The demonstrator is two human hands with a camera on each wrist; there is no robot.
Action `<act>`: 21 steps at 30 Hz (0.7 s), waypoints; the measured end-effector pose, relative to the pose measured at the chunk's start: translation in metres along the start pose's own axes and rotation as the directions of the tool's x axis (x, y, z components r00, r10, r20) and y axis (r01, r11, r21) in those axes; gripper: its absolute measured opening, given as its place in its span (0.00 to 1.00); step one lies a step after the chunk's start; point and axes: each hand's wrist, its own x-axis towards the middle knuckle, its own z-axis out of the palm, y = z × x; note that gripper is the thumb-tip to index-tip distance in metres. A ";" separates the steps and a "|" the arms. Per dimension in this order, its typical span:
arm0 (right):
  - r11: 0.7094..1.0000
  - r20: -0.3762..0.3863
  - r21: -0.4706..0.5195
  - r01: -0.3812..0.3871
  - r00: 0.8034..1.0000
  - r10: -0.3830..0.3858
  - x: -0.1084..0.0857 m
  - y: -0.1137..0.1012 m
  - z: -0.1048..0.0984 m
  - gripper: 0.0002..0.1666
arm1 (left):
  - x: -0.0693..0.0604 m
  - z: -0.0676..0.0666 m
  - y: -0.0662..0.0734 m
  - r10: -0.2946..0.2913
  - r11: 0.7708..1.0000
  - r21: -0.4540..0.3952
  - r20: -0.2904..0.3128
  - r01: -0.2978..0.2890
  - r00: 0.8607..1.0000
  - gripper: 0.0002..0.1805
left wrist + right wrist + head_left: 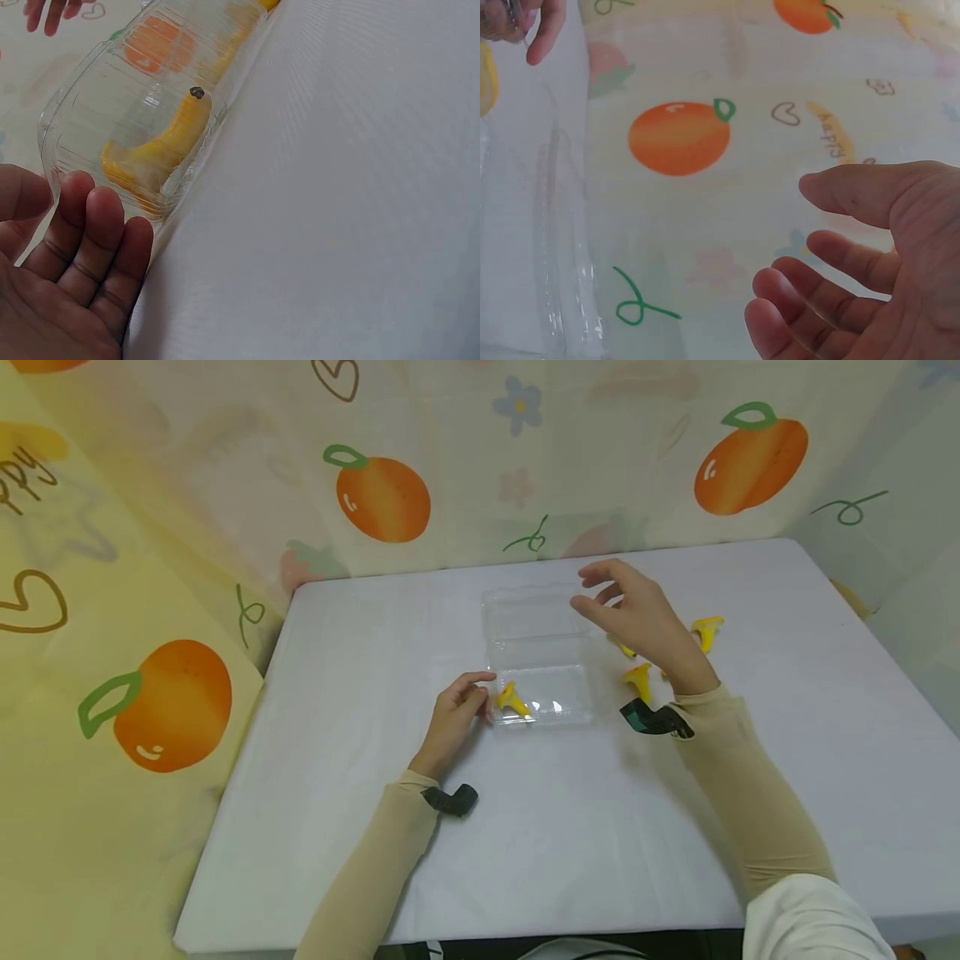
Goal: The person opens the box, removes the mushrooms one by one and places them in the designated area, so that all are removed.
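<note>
A clear plastic clamshell box [543, 693] lies opened out on the table, its lid half [532, 610] toward the back. Inside its near left corner is a small yellow banana-shaped piece [512, 700]; the left wrist view shows the dark tip of this banana-shaped piece [169, 146] through the wall. My left hand [457, 714] holds the box's left edge, fingertips against the plastic. Above the lid's right side hovers my right hand [630, 610], fingers loosely bent and apart, with nothing in its grasp. That right hand [862, 277] shows its bare palm up close.
Several more yellow pieces lie right of the box, among them one yellow piece [638, 680] near the right wrist and another yellow piece [707, 632] farther right. The right forearm partly hides this group. A white cloth covers the table [360, 693]; a fruit-print curtain [465, 468] hangs behind.
</note>
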 end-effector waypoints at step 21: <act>0.999 0.042 0.003 0.035 0.999 -0.035 0.007 -0.010 0.019 0.26 | 0.000 0.000 0.000 -0.016 1.000 -0.014 0.009 0.016 1.000 0.18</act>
